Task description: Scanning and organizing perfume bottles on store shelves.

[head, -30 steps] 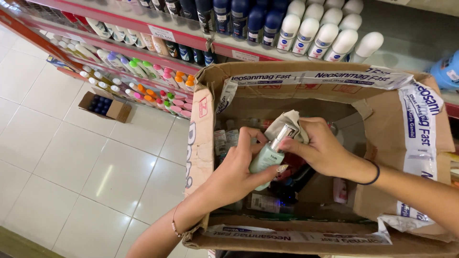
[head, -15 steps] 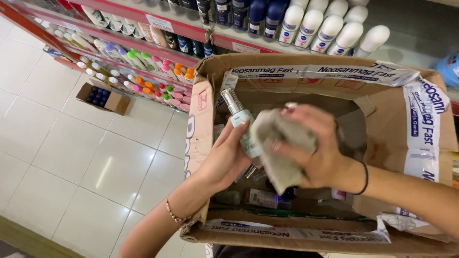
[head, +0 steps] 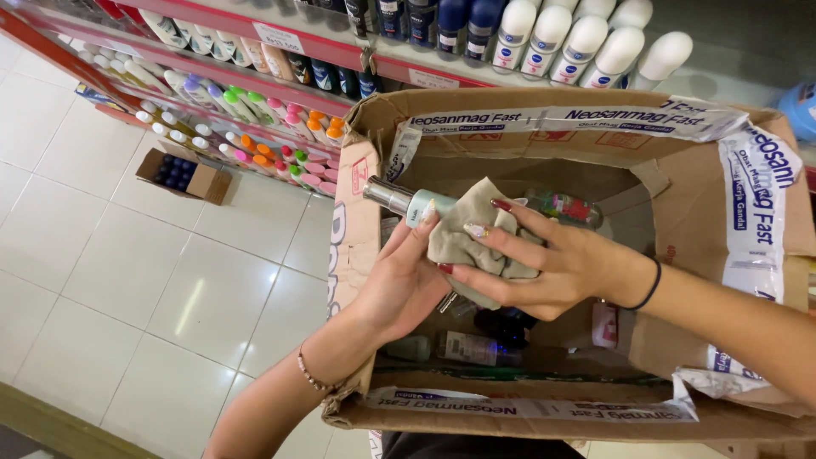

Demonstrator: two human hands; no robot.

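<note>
My left hand [head: 398, 285] grips a small pale green bottle [head: 416, 204] with a silver cap, tilted so the cap points left. My right hand [head: 544, 263] presses a beige cloth [head: 466, 242] against the bottle's body, fingers spread over the cloth. Both hands are above an open cardboard box [head: 353, 229] taped with white printed tape. Inside the box, below the hands, lie several other small bottles and tubes, partly hidden in shadow.
Red shop shelves [head: 255, 38] run along the top, stocked with roll-on bottles and coloured tubes. A small open carton [head: 183, 172] of dark items sits on the white tiled floor [head: 127, 280] at left.
The bottle has tipped from upright to cap pointing left. The cloth in my right hand has shifted over the bottle's body. The view has moved slightly.
</note>
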